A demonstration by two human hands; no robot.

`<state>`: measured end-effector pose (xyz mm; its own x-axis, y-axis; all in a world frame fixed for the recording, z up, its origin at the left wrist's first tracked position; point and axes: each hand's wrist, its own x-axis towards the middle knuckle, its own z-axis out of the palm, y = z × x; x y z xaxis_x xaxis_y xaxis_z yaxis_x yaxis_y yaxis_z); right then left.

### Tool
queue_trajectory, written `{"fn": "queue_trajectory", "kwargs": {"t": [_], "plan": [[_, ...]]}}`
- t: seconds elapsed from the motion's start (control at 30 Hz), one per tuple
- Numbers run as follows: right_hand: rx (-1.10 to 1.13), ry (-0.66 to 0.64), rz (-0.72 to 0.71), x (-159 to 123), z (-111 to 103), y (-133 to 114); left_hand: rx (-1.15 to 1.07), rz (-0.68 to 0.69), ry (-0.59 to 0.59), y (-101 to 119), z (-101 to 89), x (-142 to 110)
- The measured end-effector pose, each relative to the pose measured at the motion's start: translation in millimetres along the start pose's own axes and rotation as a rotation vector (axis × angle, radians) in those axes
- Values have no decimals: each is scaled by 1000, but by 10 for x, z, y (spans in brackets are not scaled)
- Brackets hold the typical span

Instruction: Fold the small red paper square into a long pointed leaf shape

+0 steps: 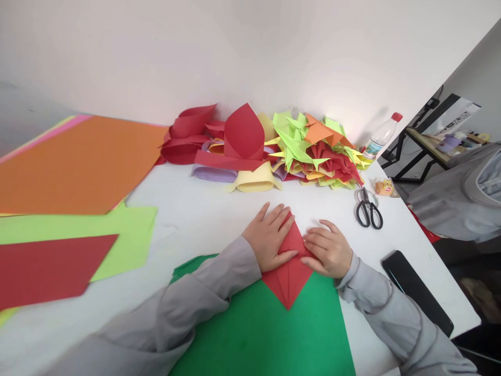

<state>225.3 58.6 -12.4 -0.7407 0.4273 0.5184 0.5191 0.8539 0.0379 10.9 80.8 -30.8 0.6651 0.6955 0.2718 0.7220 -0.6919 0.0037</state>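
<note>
A diamond-shaped piece of folded red paper (287,284) lies over a green sheet (270,329) on the white table, creases running toward its near point. My left hand (270,237) rests flat across the paper's left and upper part, fingers spread and thumb stretched toward the centre. At the right corner is my right hand (329,250), its fingers bent a little and apart, with thumb and fingertips touching the paper's edge. Both hands cover parts of the folds, so some creases are hidden.
Coloured sheets, orange (78,162) on top, lie at left near a dark red sheet (50,266). Behind are rolled paper shapes (245,133) and a pile of folded paper (321,151). Scissors (368,211), a bottle (379,138), a snack packet (385,188) and a black phone (417,292) lie right.
</note>
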Motion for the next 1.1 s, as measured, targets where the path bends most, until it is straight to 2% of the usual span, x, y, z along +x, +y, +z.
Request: {"fn": "queue_trajectory", "kwargs": {"t": [0.33, 0.57, 0.77, 0.93, 1.1], "plan": [[-29, -112, 127, 195, 123, -71, 11, -8, -6, 6, 11, 1], [-16, -169, 245, 309, 143, -12, 12, -53, 51, 28, -3, 0], [-55, -232, 370, 405, 190, 122, -16, 20, 116, 45, -81, 21], [-123, -327, 369, 485, 194, 175, 3, 80, 168, 60, -70, 23], [-174, -325, 373, 519, 204, 185, 15, 113, 159, 67, -55, 36]]}}
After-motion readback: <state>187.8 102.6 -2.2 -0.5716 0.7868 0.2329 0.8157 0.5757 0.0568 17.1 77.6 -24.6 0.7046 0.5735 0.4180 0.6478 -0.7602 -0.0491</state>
